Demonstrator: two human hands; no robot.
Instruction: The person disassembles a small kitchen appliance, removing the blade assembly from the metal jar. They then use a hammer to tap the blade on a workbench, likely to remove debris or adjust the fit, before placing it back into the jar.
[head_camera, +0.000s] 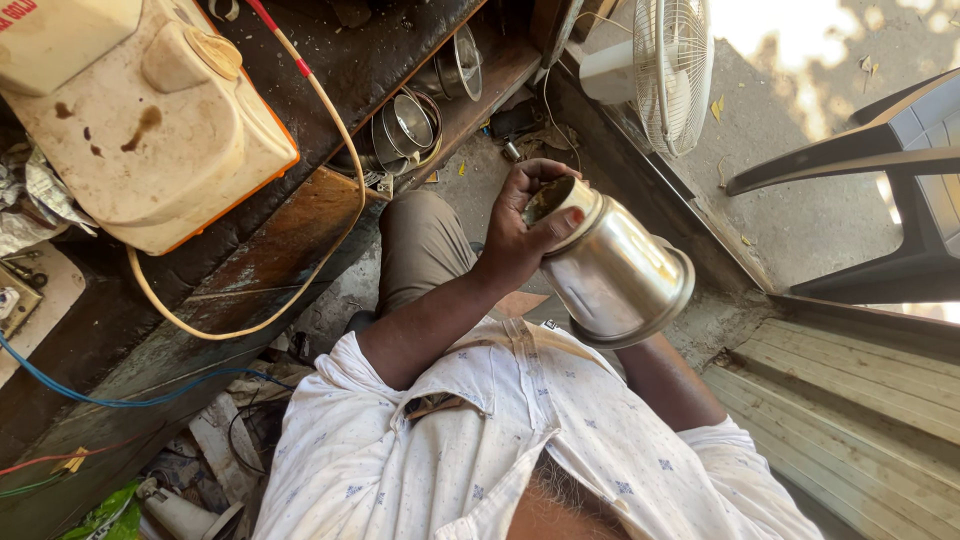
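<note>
The fingers (535, 200) of the left hand (520, 235) are closed round the narrow base end of a steel mixer jar (615, 270), held tilted above the lap, apparently being inspected; the right hand is hidden behind it, its grip untellable.

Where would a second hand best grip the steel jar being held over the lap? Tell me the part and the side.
Grip the steel jar around its smooth round body, near the wide flared rim, coming from the lower right. The left hand already wraps the narrow end by the base, thumb across it, so that end is taken. The jar lies tilted with its wide end toward the person, leaving the body bare. The right hand is hidden behind it.
</note>
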